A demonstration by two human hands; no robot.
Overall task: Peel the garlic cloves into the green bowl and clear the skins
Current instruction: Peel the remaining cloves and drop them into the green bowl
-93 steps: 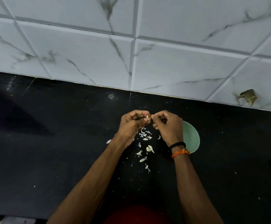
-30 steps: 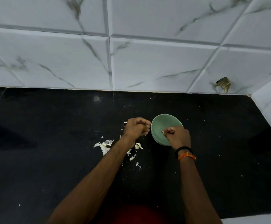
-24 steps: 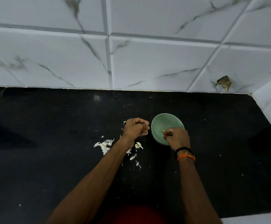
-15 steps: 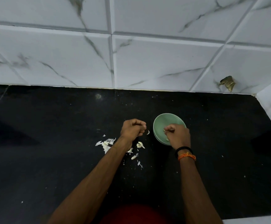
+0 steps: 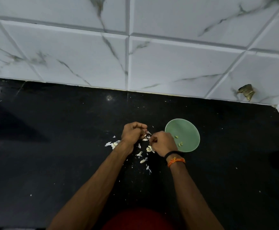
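Note:
The green bowl [image 5: 191, 130] stands on the black counter [image 5: 60, 146], with a few peeled garlic cloves [image 5: 180, 143] lying inside it. My left hand [image 5: 132, 133] is curled just left of the bowl and grips a garlic piece with loose skin [image 5: 146, 133] at its fingertips. My right hand [image 5: 163, 144] sits between the left hand and the bowl. Its fingers are curled close to that piece, with nothing visible in them. White garlic skins [image 5: 139, 153] are scattered on the counter under and between both hands, and a small skin pile [image 5: 112, 144] lies left of my left wrist.
A white marble-pattern tiled wall [image 5: 135, 55] rises behind the counter and turns a corner at the far right. A brownish broken spot [image 5: 246, 93] marks the wall at right. Tiny white flecks dot the counter.
My right hand has left the bowl and come back left beside my left hand. Peeled cloves now show in the bowl. The view has shifted slightly.

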